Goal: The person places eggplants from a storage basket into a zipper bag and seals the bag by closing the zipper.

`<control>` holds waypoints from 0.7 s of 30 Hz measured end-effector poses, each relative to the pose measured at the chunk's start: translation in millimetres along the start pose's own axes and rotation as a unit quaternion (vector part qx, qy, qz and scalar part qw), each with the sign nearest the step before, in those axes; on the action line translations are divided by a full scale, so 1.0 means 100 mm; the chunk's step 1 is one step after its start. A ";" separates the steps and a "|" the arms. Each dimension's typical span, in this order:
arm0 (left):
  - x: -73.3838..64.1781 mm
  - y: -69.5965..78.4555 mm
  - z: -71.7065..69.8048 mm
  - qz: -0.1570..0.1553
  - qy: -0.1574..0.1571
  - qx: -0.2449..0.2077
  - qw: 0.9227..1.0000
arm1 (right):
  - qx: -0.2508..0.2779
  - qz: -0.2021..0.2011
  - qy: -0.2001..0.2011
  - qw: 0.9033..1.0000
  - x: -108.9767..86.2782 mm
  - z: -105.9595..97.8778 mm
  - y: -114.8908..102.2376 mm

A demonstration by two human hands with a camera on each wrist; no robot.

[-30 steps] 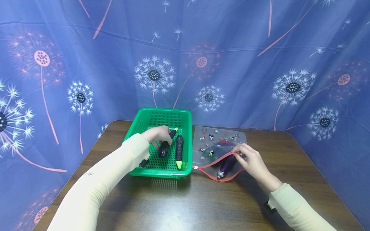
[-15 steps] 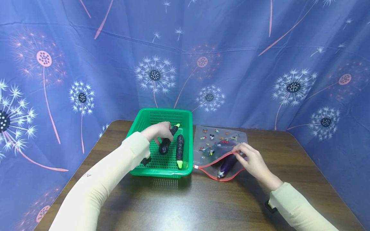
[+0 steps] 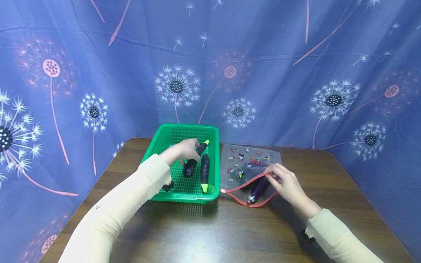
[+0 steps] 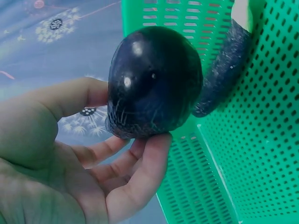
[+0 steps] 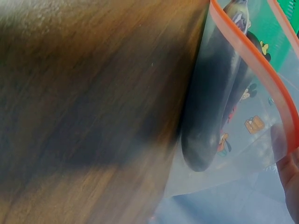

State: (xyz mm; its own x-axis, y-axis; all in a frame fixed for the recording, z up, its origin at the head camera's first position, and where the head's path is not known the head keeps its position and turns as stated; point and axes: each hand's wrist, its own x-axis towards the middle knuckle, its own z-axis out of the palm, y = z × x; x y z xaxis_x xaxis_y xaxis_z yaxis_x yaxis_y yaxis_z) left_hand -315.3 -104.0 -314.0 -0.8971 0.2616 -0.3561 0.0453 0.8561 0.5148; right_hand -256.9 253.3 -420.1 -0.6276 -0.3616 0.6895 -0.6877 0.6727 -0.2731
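In the head view my left hand [image 3: 186, 150] grips a dark zucchini [image 3: 189, 168] with a light green tip, inside a green basket [image 3: 215, 160]. The left wrist view shows its glossy rounded end [image 4: 154, 79] between thumb and fingers, above the basket floor. Another dark, speckled zucchini [image 3: 204, 170] lies beside it along the right wall. My right hand [image 3: 289, 184] pinches the red rim of a clear zip bag [image 3: 230, 164] with cartoon prints, keeping its mouth apart. A purple eggplant [image 3: 258, 190] lies in the bag; the right wrist view shows a second dark shape [image 5: 245, 70] behind it.
The bag lies on a brown wooden table [image 3: 197, 233], just right of the basket. A white slider [image 3: 223, 190] sits at the bag's left corner. A blue dandelion-patterned cloth [image 3: 279, 91] hangs behind and around the table.
My left hand has shifted a little up and to the right with the zucchini. My right hand and the bag have stayed about where they were.
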 end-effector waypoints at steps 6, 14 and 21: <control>-0.05 0.05 0.01 0.023 0.004 -0.012 1.000 | -0.001 0.006 -0.007 1.000 0.01 -0.01 0.00; -0.14 0.12 0.05 0.053 0.004 -0.029 0.998 | 0.005 0.000 0.001 1.000 0.02 -0.01 -0.01; -0.24 0.22 0.11 0.090 0.005 -0.042 0.995 | 0.007 -0.004 0.003 1.000 0.02 -0.01 -0.01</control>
State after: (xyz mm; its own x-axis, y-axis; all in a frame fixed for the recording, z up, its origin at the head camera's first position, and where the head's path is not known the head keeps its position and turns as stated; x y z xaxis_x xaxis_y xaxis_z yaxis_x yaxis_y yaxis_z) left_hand -287.8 -86.2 -303.0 -0.8819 0.4031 -0.2446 0.1697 0.7553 0.6330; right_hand -257.3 252.5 -417.7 -0.6199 -0.3631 0.6956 -0.6976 0.6608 -0.2768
